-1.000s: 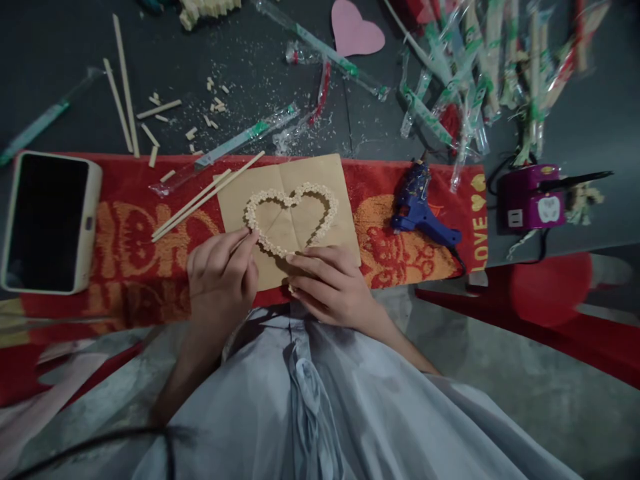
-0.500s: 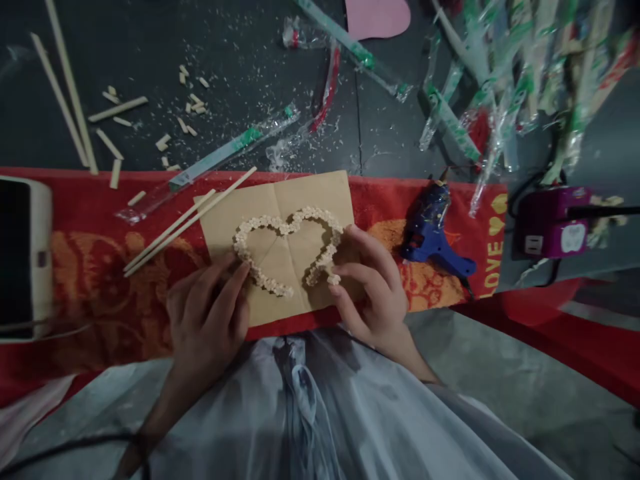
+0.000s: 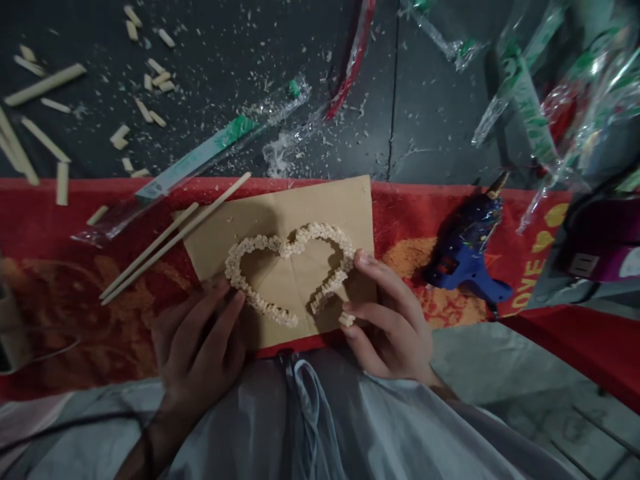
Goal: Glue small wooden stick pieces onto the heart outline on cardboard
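Note:
A heart outline (image 3: 260, 257) built from small pale wood pieces lies on a tan cardboard sheet (image 3: 320, 207), open at its bottom tip. My left hand (image 3: 197, 347) rests with fingers stretched flat at the cardboard's lower left corner, fingertips by the heart's left side. My right hand (image 3: 387, 320) sits at the cardboard's right edge; its index finger touches the heart's right side, and thumb and middle finger pinch a small wood piece (image 3: 347, 319).
The cardboard lies on a red and orange towel (image 3: 90, 267). Two long wooden sticks (image 3: 170, 240) lie left of it, a blue glue gun (image 3: 467, 257) to the right, a purple device (image 3: 607, 250) beyond. Cut stick bits (image 3: 145, 73) and plastic wrappers (image 3: 210, 150) litter the dark floor.
The view has moved closer. My right hand shifted from the heart's bottom tip to its right side and now holds a small piece. My left hand went from curled to flat.

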The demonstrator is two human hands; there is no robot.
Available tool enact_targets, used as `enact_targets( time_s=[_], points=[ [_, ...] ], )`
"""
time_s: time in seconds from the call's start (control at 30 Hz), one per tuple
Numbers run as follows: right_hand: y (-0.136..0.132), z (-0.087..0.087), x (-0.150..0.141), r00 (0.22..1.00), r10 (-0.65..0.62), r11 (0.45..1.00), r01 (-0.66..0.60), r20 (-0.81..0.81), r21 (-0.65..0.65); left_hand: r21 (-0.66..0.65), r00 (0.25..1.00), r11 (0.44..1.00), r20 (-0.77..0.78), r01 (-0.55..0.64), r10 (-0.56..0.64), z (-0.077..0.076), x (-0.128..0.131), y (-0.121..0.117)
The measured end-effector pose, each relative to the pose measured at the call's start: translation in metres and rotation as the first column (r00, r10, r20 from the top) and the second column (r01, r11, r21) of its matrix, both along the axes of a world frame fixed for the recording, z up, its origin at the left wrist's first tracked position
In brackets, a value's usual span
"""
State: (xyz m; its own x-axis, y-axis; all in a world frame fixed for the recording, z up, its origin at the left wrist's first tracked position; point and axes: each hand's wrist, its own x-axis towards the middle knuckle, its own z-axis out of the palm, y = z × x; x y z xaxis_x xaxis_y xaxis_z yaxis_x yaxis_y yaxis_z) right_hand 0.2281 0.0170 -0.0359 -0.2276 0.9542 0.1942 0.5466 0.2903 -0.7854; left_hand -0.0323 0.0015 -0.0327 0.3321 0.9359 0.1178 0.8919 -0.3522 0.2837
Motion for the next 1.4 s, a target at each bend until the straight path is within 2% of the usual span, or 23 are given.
enact_targets(
  time_s=[0.43,0.53,0.67,0.77,0.93,1.03,1.1,1.17,1.4],
  points=[
    [0.001,-0.001,0.000,1.000,-0.001,1.000,0.001,-0.001,0.015,0.033,0.996,0.999,0.082,-0.034,0.031,0.000,0.006,0.002],
    [0.002,-0.002,-0.001,1.000,-0.005,0.999,0.005,-0.004,0.051,0.080,0.994,0.996,0.107,-0.039,0.030,0.000,0.006,0.002],
    [0.003,-0.003,-0.003,0.999,-0.041,0.985,0.036,0.028,0.167,0.115,0.995,0.992,0.099,-0.045,0.034,-0.002,0.005,-0.001],
    [-0.001,-0.002,-0.004,0.997,-0.007,0.972,-0.011,0.073,0.236,0.143,0.992,0.989,0.126,-0.038,0.019,-0.006,0.005,-0.004],
    [-0.009,-0.004,-0.005,0.972,0.116,0.926,-0.181,0.206,0.331,0.229,0.975,0.972,0.222,-0.060,0.008,-0.012,0.008,-0.006],
    [-0.011,-0.008,-0.006,0.939,0.148,0.898,-0.258,0.309,0.355,0.168,0.968,0.985,0.252,-0.045,0.001,-0.010,0.008,-0.007],
    [-0.011,-0.010,-0.007,0.929,0.142,0.891,-0.270,0.341,0.364,0.102,0.962,0.993,0.273,-0.054,0.024,-0.010,0.008,-0.008],
    [-0.011,-0.012,-0.007,0.930,0.131,0.886,-0.265,0.343,0.381,0.092,0.962,0.994,0.272,-0.062,0.035,-0.011,0.007,-0.010],
    [-0.012,-0.016,-0.009,0.941,0.098,0.865,-0.242,0.323,0.441,0.232,0.976,0.972,0.215,-0.031,-0.020,-0.023,0.005,-0.012]
  ],
)
